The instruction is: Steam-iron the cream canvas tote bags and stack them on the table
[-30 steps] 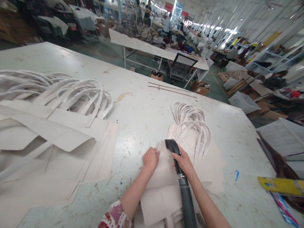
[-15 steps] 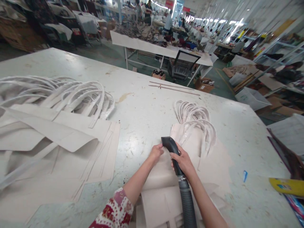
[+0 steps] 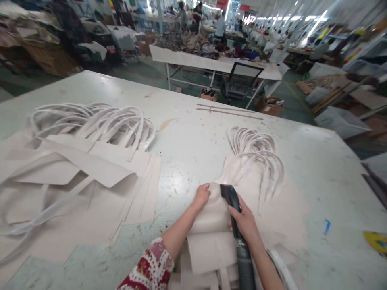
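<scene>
My right hand (image 3: 246,221) is wrapped around the black handle of a vacuum hose (image 3: 232,199), its bent nozzle tip pressed close to the far edge of a beige bag panel (image 3: 211,215). A dark ribbed hose runs from the handle down toward me. At the left corner of that panel, my left hand (image 3: 202,196) has its fingers closed on the edge. More beige panels (image 3: 213,251) lie folded beneath and nearer to me. Just beyond the nozzle, a stack of beige pieces with looped handles (image 3: 256,149) fans out on the table.
On the left of the white table (image 3: 181,149) lies a larger pile of beige pieces with looped straps (image 3: 117,125). Thin brown strips (image 3: 229,110) rest near the far edge. A blue scrap (image 3: 327,226) and a yellow item (image 3: 376,241) are at right. An office chair (image 3: 242,82) stands beyond.
The nozzle has slid right along the panel's far edge, away from my left hand, leaving a gap between them. The whole view has shifted slightly left.
</scene>
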Available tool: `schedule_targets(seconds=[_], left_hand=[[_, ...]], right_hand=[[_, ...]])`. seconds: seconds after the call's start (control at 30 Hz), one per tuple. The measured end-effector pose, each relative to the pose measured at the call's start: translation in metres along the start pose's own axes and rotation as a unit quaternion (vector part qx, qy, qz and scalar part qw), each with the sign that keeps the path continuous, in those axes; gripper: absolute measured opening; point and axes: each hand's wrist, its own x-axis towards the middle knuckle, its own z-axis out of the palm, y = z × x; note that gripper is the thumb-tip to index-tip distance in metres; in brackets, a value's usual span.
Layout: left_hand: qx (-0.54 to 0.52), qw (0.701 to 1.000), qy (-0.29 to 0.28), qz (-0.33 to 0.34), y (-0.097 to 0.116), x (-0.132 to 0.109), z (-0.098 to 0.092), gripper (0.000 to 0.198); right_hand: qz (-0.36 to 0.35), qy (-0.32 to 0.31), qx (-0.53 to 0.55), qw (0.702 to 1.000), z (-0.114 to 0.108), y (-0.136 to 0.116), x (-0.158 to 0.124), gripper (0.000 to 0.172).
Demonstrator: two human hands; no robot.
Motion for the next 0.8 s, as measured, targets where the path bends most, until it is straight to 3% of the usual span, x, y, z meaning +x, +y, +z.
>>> schedule_targets(seconds=[0.23, 0.47, 0.57, 0.63, 0.73, 0.8], left_hand=[[-0.016, 0.996, -0.083, -0.023, 0.018, 0.014, -0.004, 0.043], [0.002, 0.989, -0.136, -0.054, 0.032, 0.0, 0.005, 0.039], [0.006, 0.977, -0.196, -0.08, 0.062, 0.001, 0.011, 0.043], [-0.006, 0.959, -0.262, -0.112, 0.086, 0.004, 0.019, 0.056], [-0.01, 0.912, -0.372, -0.172, 0.113, 0.005, 0.041, 0.077], [0.034, 0.885, -0.423, -0.192, 0.116, -0.002, 0.061, 0.083]], right_hand=[[0.011, -0.045, 0.034, 0.998, -0.004, 0.016, -0.018, 0.065], [-0.027, 0.051, 0.1, 0.993, -0.021, -0.005, 0.004, 0.068], [-0.046, 0.035, 0.146, 0.988, -0.037, -0.009, -0.02, 0.069], [-0.044, 0.035, 0.17, 0.984, -0.049, -0.005, -0.045, 0.072], [-0.017, 0.099, 0.175, 0.979, -0.074, 0.009, -0.081, 0.077], [0.003, 0.166, 0.172, 0.971, -0.097, 0.026, -0.103, 0.082]])
